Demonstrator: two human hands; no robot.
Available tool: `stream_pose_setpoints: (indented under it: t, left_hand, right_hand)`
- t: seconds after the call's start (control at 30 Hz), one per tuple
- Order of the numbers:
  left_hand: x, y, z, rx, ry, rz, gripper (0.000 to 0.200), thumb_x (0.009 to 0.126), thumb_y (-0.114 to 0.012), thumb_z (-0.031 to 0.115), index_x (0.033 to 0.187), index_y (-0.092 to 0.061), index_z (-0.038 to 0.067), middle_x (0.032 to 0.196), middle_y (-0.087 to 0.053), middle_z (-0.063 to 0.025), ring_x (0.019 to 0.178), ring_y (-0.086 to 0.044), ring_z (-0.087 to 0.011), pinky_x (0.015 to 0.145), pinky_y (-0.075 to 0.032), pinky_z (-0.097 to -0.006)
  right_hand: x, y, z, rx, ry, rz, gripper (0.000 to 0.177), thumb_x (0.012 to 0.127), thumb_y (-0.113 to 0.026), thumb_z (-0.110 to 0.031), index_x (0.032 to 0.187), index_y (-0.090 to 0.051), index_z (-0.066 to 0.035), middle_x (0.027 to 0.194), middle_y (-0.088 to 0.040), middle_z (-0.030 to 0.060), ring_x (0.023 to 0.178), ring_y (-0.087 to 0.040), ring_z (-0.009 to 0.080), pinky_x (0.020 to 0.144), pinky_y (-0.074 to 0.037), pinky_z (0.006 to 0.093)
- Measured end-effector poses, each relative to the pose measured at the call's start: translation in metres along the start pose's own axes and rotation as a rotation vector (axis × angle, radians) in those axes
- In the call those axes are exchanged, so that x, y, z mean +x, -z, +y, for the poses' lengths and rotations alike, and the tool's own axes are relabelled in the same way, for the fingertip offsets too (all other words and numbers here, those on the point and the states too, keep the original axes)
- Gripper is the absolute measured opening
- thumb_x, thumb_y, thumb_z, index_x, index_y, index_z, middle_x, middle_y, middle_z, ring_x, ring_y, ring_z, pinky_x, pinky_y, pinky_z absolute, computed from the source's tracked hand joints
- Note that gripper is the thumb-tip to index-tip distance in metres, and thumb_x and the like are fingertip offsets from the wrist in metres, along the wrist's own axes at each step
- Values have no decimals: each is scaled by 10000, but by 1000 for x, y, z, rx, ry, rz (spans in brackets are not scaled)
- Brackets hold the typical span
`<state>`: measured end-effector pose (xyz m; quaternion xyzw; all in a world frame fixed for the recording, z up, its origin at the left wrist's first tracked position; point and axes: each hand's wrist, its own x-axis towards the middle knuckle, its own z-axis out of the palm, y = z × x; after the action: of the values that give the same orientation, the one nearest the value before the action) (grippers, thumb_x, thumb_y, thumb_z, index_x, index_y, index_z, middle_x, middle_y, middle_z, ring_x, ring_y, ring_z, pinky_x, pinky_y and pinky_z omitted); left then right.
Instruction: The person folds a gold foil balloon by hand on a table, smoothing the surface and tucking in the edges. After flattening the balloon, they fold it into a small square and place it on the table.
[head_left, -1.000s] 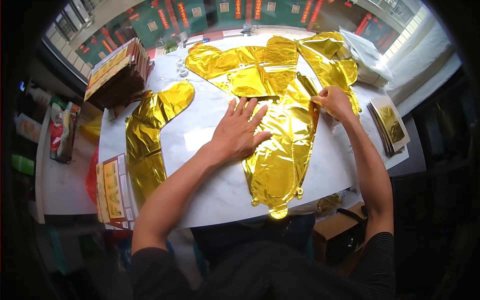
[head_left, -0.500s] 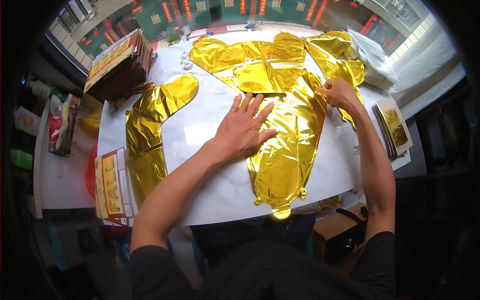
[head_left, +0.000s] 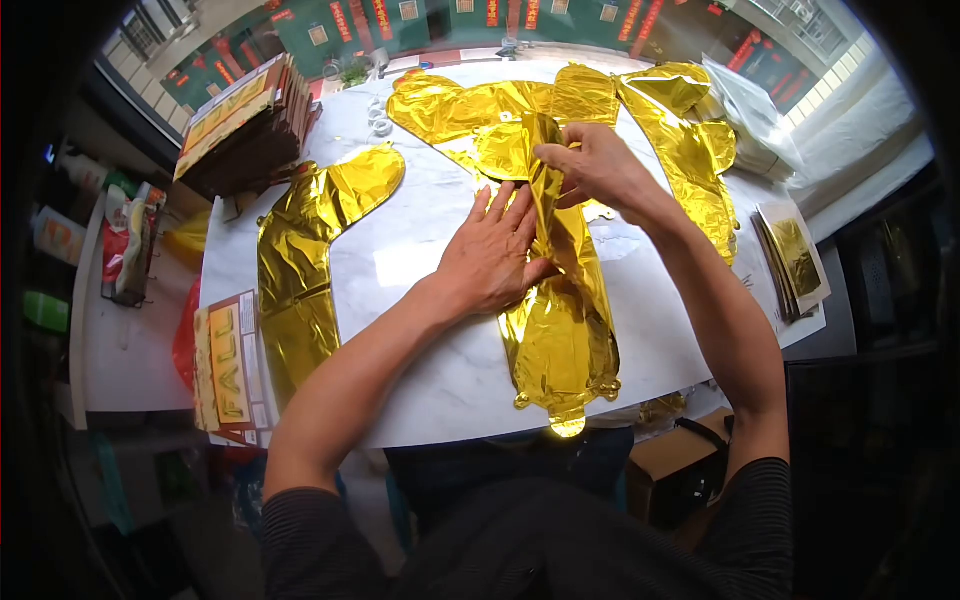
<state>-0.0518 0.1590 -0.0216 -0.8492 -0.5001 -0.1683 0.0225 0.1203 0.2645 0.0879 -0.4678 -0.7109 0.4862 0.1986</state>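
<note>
A flat, uninflated gold foil balloon [head_left: 562, 345] lies on the white marbled table in front of me, its small rounded tab towards my body. My left hand [head_left: 490, 250] rests flat on its left side, fingers spread and partly under the raised foil. My right hand [head_left: 600, 170] pinches the balloon's right edge and holds it up, folded over to the left beside my left fingers. Beyond my hands lies another flat gold foil balloon [head_left: 455, 105]. A curved gold foil balloon [head_left: 298, 270] is on the left, and one more gold foil balloon [head_left: 690, 170] lies at the right.
A tall stack of printed packets [head_left: 235, 120] stands at the back left. Packets marked FALL [head_left: 228, 365] lie at the left edge. White rings [head_left: 379, 120] sit near the back. Clear plastic bags [head_left: 750, 115] and flat cards [head_left: 790, 255] are on the right. Below is a cardboard box [head_left: 670, 450].
My right hand has moved left, lifting the balloon's right side and folding it over towards my left hand. The left hand stays flat on the balloon. The view has shifted slightly.
</note>
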Motion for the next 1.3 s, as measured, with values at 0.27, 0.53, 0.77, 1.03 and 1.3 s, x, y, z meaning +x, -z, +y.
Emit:
stream_pose_setpoints:
  t: [0.27, 0.53, 0.77, 1.03, 1.3]
  left_hand:
    - [0, 12, 7, -103, 26, -24, 646, 1000, -512, 423, 1564, -513, 107, 1611, -472, -198, 1570, -315, -403, 1308, -195, -590]
    - [6, 15, 4, -225, -36, 50, 529, 1018, -533, 360, 1505, -568, 158, 1554, -549, -146, 1490, -427, -376, 1267, -263, -546]
    - [6, 10, 3, -190, -49, 9, 534, 1049, -497, 364, 1522, -541, 121, 1569, -535, -161, 1499, -420, -381, 1269, -252, -558]
    - [4, 13, 3, -70, -60, -4, 555, 1034, -471, 327, 1515, -506, 52, 1569, -505, -215, 1506, -398, -409, 1280, -228, -566]
    - [4, 15, 3, -111, -51, -47, 590, 1007, -481, 316, 1530, -482, 44, 1583, -488, -220, 1516, -383, -413, 1291, -210, -572]
  right_hand:
    - [-27, -25, 33, 136, 251, 50, 283, 1136, -509, -102, 1352, -603, 56, 1255, -737, 173, 1158, -737, 230, 952, -615, 332]
    - [-80, -7, 99, -420, 690, 345, 442, 960, -512, 170, 1353, -661, 37, 1331, -715, 226, 1262, -702, 329, 1090, -541, 356]
    - [-96, -36, 100, -522, 667, 281, 442, 974, -591, 76, 1415, -599, 55, 1456, -629, 260, 1413, -573, 419, 1175, -489, 455]
    - [-87, -49, 103, -633, 670, 321, 459, 978, -665, -36, 1415, -576, 76, 1472, -598, 288, 1426, -530, 483, 1192, -457, 494]
    - [-85, -50, 101, -602, 664, 278, 462, 993, -648, -47, 1430, -555, 70, 1493, -576, 285, 1440, -511, 480, 1218, -426, 506]
